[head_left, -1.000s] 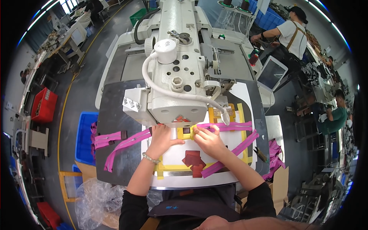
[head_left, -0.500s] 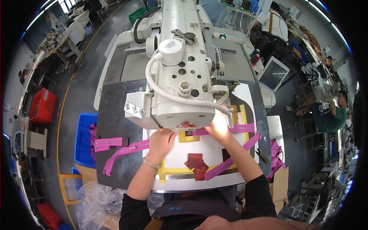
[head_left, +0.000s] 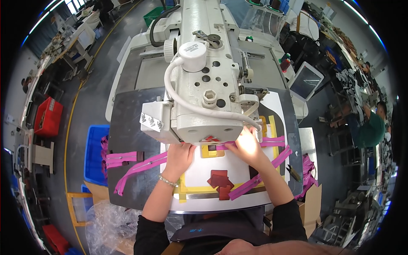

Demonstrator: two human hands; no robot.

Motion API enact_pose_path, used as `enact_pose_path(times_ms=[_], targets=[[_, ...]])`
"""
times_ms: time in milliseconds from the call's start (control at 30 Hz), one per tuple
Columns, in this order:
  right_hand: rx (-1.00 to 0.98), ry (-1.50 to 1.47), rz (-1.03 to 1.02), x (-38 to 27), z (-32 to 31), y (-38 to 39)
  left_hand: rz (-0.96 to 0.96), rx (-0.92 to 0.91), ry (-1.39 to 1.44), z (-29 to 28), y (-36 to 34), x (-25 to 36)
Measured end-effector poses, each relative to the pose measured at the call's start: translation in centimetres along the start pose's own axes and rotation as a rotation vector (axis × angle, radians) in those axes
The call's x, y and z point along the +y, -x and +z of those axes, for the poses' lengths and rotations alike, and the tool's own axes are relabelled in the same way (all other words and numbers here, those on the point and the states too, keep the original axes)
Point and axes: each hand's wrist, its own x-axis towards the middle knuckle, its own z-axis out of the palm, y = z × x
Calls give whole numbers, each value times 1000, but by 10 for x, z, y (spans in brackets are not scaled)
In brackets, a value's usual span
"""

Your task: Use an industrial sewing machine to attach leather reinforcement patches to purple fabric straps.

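Note:
My left hand (head_left: 180, 156), a beaded bracelet at its wrist, reaches under the front of the white sewing machine head (head_left: 208, 125); its fingertips are hidden there. My right hand (head_left: 250, 148) is closed on a pink zipper (head_left: 273, 142) that runs out to the right, with its far fingers behind the machine head. Between the hands lies a small yellow plate (head_left: 217, 152) with a dark end of the zipper in it. Another pink zipper (head_left: 142, 166) stretches leftward from beside my left wrist. Several dark red patches (head_left: 219, 180) lie nearer to me on the white sheet.
A third pink zipper (head_left: 259, 175) slants across the sheet, near small snips (head_left: 293, 173). One more zipper (head_left: 123, 159) hangs off the left edge toward a blue bin (head_left: 94, 159). A screen (head_left: 307, 81) stands at right. A co-worker in green (head_left: 373, 132) sits farther right.
My right hand has shifted slightly toward me and leftward along the zipper. My left hand stays beside the machine head. The whole view has slid a little.

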Motion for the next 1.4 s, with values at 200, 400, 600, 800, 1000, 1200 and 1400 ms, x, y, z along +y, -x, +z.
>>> enact_pose_path(times_ms=[200,400,600,800,1000,1200,1400], targets=[[-65,156,-188,3,10,22,-125,-189,95,-12,-3,20],[-14,-160,-118,-5,19,18,-109,-121,99,-5,2,20],[-64,-367,-179,1,13,8,73,77,-25,-2,-2,18],[9,-166,-371,15,27,6,-42,-26,-2,-5,1,20],[69,-247,-349,10,29,4,-80,-61,45,-10,1,27],[-67,-310,-269,4,10,11,72,-40,85,-1,5,23],[-161,-364,-325,7,-16,27,29,-178,159,-2,4,28]])
